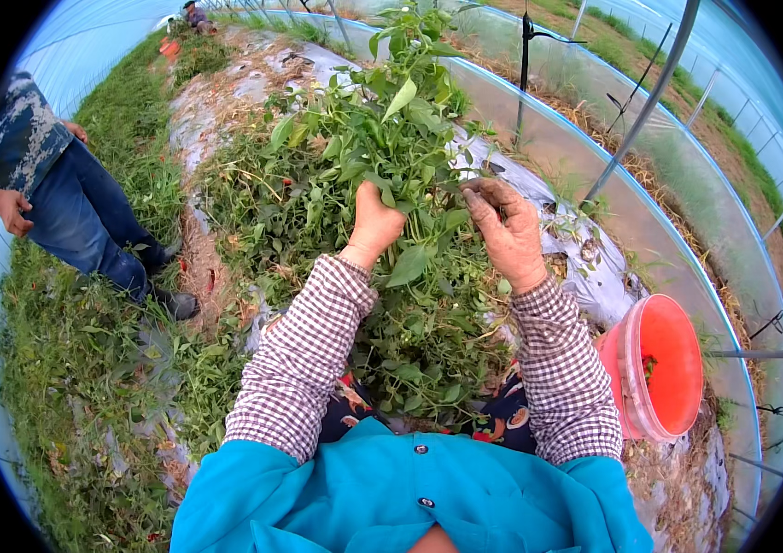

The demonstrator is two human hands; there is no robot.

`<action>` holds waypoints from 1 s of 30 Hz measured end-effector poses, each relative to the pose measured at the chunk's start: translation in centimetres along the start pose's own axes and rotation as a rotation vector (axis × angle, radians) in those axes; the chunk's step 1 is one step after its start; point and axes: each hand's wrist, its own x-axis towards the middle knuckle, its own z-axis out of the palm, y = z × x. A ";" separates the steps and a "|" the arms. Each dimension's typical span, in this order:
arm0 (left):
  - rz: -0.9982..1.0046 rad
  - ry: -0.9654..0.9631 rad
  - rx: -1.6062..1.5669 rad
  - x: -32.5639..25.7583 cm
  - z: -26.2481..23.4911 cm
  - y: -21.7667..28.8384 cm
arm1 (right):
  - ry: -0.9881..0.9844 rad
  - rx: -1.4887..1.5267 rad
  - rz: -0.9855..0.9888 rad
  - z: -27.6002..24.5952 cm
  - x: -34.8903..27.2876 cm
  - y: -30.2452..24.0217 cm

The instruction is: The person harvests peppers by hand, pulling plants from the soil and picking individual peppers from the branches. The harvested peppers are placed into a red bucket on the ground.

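Observation:
In front of me stands a tall, leafy green pepper plant. My left hand is closed round its stems at mid-height, with leaves partly covering the fingers. On the plant's right side, my right hand is raised, palm toward me, its soiled fingers curled in close to the thumb by the outer leaves. Whatever those fingertips pinch is too small to make out. Checked sleeves cover both forearms.
A pink-red bucket with a little green and red in it stands right of my right forearm. Another person stands at left; a farther person is near an orange bucket. Metal poles and clear plastic sheeting line the right.

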 end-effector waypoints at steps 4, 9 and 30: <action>0.073 -0.094 0.173 -0.7 1.4 0.0 | 0.144 0.105 -0.322 0.8 -0.3 -2.5; 0.172 -0.103 0.167 -3.0 4.2 1.9 | 0.307 -0.117 -0.327 0.2 0.8 -2.2; 0.123 -0.214 0.555 -1.9 3.8 -0.2 | 0.415 -0.549 0.018 -8.2 -1.2 3.2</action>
